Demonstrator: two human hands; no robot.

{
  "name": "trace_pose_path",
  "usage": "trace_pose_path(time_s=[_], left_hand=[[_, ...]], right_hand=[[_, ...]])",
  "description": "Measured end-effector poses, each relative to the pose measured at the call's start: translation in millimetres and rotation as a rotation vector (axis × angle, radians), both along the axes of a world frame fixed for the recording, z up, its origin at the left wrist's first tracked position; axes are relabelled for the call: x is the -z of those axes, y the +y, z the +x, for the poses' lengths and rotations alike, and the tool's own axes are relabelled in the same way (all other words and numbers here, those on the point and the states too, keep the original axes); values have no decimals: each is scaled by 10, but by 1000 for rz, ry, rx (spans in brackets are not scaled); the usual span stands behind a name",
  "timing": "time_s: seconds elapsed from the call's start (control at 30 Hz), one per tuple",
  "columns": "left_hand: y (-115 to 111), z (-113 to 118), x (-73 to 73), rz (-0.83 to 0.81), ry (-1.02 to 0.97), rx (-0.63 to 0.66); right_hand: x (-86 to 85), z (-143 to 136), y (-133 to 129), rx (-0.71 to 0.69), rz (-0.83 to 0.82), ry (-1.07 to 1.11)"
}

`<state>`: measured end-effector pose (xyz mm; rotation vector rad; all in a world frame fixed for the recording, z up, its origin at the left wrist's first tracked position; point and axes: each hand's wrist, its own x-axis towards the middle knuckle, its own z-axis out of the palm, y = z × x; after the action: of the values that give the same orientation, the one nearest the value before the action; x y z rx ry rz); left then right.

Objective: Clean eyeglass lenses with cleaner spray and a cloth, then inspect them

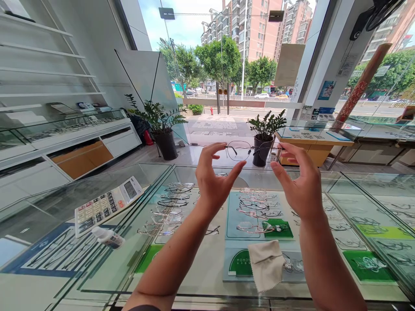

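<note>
A pair of thin-rimmed glasses (239, 150) is held up in the air above the glass display counter (207, 298). My left hand (215, 175) grips its left end with the fingers, the thumb just under the left lens. At the right end, the fingers of my right hand (300, 177) hold the frame, with the thumb below. Both hands are in front of the window view. Beneath them, a beige cloth (266, 265) lies on the glass, near green and blue display cards. Rows of eyeglasses (173, 202) sit under the glass.
On the left of the counter are a calculator (108, 205) and a small white bottle (108, 237). Potted plants (167, 144) stand on the floor beyond. Another display case (372, 207) adjoins at right.
</note>
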<state>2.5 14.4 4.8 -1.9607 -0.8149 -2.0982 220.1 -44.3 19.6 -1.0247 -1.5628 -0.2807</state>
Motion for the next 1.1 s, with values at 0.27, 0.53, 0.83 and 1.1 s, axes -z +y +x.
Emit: trace_pose_path(time_s=[0.27,0.53,0.83,1.1], left_hand=[[127,4,63,-199,-100,125],[104,-20,57,-142,-106,74],[78,-15,54,28,-77,63],[77,0,55,29,-93,156]], right_hand=[[-8,-107,-20,-5,53,-44],[-1,-97,-46,-73,-19,68],[-17,-85,-118,-181,-97,242],[-69,-156,-196,-341,-103,328]])
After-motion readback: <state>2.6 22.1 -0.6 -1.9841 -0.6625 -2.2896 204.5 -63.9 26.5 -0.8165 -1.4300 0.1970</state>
